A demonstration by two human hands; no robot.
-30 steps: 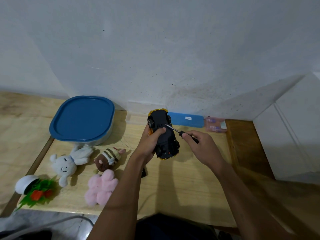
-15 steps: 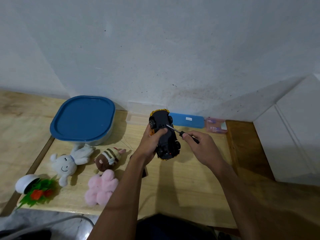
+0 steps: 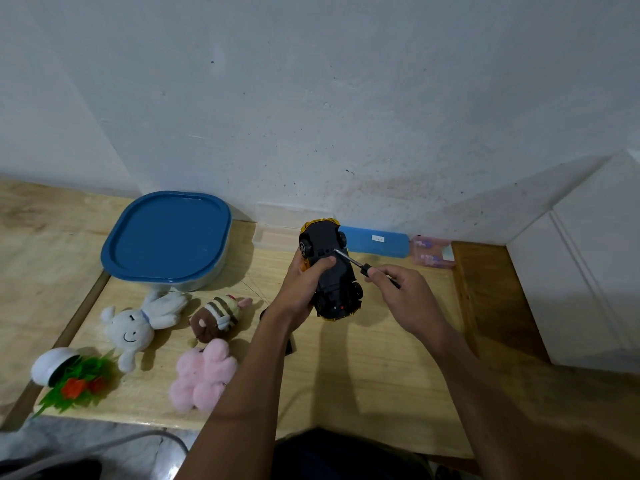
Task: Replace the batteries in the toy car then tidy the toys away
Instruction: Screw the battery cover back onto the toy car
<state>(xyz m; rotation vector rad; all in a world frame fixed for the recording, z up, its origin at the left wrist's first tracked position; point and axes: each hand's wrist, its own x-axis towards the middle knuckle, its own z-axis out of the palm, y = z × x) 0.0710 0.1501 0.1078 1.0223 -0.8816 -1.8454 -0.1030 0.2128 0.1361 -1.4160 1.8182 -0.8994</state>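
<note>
A yellow toy car (image 3: pixel 330 271) is turned underside up above the wooden table, its black chassis facing me. My left hand (image 3: pixel 304 287) grips it from the left side, thumb across the chassis. My right hand (image 3: pixel 401 294) pinches a small black-handled screwdriver (image 3: pixel 353 263), whose metal tip touches the chassis near the far wheels. On the table to the left lie a white plush rabbit (image 3: pixel 136 323), a brown striped plush (image 3: pixel 216 315) and a pink fluffy plush (image 3: pixel 202 374).
A container with a blue lid (image 3: pixel 168 239) stands at the back left. A blue case (image 3: pixel 375 242) and a pink packet (image 3: pixel 433 252) lie against the wall. A toy plant in a white pot (image 3: pixel 65 375) lies at the front left. A white cabinet (image 3: pixel 588 271) stands on the right.
Both hands stay almost in place with the car and the screwdriver; the screwdriver tip remains on the chassis. The view has shifted slightly.
</note>
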